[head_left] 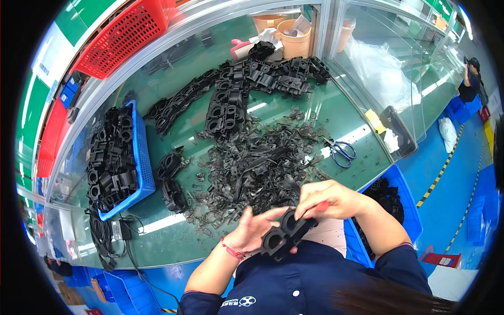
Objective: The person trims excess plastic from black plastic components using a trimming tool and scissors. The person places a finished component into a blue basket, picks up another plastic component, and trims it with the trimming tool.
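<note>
In front of my body, above the near edge of the green table (157, 249), is a black plastic part (290, 237) with two round openings. My left hand (249, 231) holds it from the left, thumb raised and fingers around its back. Over the part's upper right end, my right hand (328, 199) is closed in a pinch on a small red tool (318, 208); its tip is hidden by the fingers and the part. Just beyond both hands spreads a heap of black plastic scraps (252, 168).
A blue basket (143, 157) at the left holds several black parts. More black parts (226, 105) lie in rows at the back. Blue-handled scissors (342, 153) rest right of the scraps. A blue bin (407, 191) with black pieces stands beside my right arm. Orange buckets (294, 44) stand far back.
</note>
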{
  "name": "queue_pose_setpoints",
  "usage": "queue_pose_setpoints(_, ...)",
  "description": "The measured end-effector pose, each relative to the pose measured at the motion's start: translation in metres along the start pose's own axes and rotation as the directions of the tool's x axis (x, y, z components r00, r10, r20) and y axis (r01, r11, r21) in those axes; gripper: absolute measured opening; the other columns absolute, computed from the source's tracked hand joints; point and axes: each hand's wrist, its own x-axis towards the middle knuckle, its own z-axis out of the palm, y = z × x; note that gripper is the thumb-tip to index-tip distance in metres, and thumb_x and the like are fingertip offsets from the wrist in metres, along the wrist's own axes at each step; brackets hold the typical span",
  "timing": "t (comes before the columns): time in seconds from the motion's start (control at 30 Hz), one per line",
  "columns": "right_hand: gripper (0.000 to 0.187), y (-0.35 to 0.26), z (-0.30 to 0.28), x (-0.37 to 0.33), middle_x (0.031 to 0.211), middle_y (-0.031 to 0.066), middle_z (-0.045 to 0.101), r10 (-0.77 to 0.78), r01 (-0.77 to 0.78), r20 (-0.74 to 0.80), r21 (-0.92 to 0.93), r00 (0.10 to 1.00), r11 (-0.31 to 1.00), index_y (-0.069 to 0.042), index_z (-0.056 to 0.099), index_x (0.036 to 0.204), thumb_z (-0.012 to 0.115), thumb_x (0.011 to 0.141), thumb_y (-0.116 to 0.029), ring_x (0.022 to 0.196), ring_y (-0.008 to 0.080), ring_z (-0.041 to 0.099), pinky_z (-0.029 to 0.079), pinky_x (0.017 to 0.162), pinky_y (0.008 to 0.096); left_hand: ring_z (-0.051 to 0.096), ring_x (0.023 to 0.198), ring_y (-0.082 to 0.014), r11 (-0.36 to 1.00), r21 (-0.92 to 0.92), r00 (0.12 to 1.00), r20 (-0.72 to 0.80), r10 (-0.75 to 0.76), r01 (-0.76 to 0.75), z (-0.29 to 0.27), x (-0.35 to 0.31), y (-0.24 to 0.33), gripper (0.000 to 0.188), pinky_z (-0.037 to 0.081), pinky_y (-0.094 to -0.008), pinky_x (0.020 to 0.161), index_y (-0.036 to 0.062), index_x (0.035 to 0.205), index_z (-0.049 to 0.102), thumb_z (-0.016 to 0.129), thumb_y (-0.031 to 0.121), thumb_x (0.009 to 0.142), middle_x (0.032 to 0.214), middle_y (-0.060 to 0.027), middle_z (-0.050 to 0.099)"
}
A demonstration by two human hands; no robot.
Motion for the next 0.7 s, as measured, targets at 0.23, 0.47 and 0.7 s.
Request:
queue_pose_setpoints(0.23,0.012,0.025,0.015,-0.01,0.08,0.003,0.06,0.374,-0.269,-0.394,0.296,0.84,0.916,0.003,0.06,0.09,0.054,0.087,-0.007,0.063,0.0067,0.051,0.044,0.06,0.0233,0.062,0.091,-0.0277,0.93,0.241,0.931,-0.17,0.323,-0.279,0.006,0.008,-0.006,0.066,0.051,-0.0386,0.08,0.0071,0.136,0.025,0.062,0.025,0.084,0.115,-0.0145,0.05)
queue_pose_setpoints(0.47,0.012,0.018,0.033,-0.005,0.065,0.0053,0.061,0.531,-0.519,-0.315,0.129,0.786,0.845,-0.001,0.061,0.089,0.058,0.085,-0.011,0.061,0.0069,0.055,0.046,0.058,0.0253,0.06,0.095,-0.0349,0.862,0.386,0.872,-0.226,0.434,-0.329,-0.002,0.009,-0.02,0.072,0.05,-0.0452,0.082,0.0068,0.135,0.024,0.067,0.021,0.079,0.121,-0.0173,0.047)
queue_pose_setpoints(0.7,0.014,0.015,0.031,-0.004,0.069,0.0092,0.065,0.52,-0.54,-0.275,0.002,0.809,0.842,-0.001,0.064,0.091,0.059,0.083,-0.013,0.063,0.013,0.061,0.047,0.059,0.0277,0.059,0.099,-0.0284,0.712,0.652,0.834,-0.219,0.507,-0.262,-0.019,0.007,-0.032,0.071,0.047,-0.0409,0.088,0.0044,0.135,0.023,0.066,0.01,0.078,0.122,-0.0171,0.047)
